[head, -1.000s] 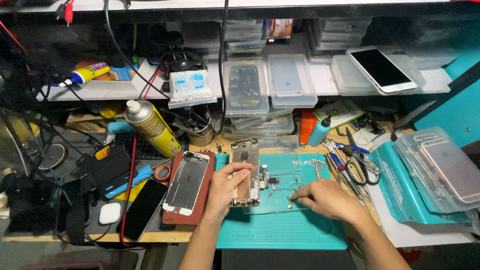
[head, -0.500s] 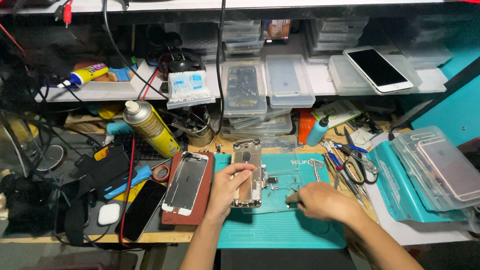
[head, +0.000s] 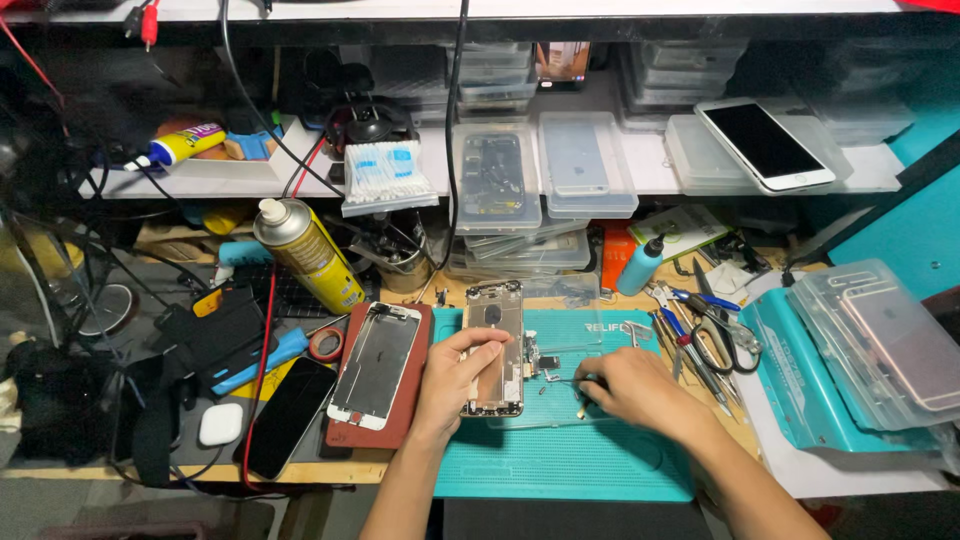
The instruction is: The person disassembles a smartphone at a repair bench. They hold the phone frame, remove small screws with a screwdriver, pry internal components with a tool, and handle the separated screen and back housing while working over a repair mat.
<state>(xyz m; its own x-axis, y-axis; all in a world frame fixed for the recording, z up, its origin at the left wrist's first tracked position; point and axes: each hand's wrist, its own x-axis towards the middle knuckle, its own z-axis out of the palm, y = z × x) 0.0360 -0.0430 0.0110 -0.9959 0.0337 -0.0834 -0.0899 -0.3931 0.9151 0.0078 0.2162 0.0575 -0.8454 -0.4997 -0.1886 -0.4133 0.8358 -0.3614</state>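
Observation:
An opened phone body [head: 494,330] with bare internals lies upright on the teal work mat [head: 570,460]. My left hand [head: 455,375] rests on its lower left side, thumb and fingers holding it down. To the right of the phone, my right hand [head: 635,385] pinches thin tweezers [head: 565,381] whose tip points left at the phone's right edge. Small loose parts lie on the mat between the hands.
A detached screen [head: 375,365] lies on a brown pad left of the mat. A yellow spray can [head: 305,250], black phone [head: 290,415] and cables crowd the left. Pliers and scissors [head: 705,325] and teal trays with phones [head: 880,350] sit right. Clear boxes fill the shelf behind.
My right hand has slid left across the mat, from the mat's middle right to close beside the phone body. The left hand has stayed on the phone.

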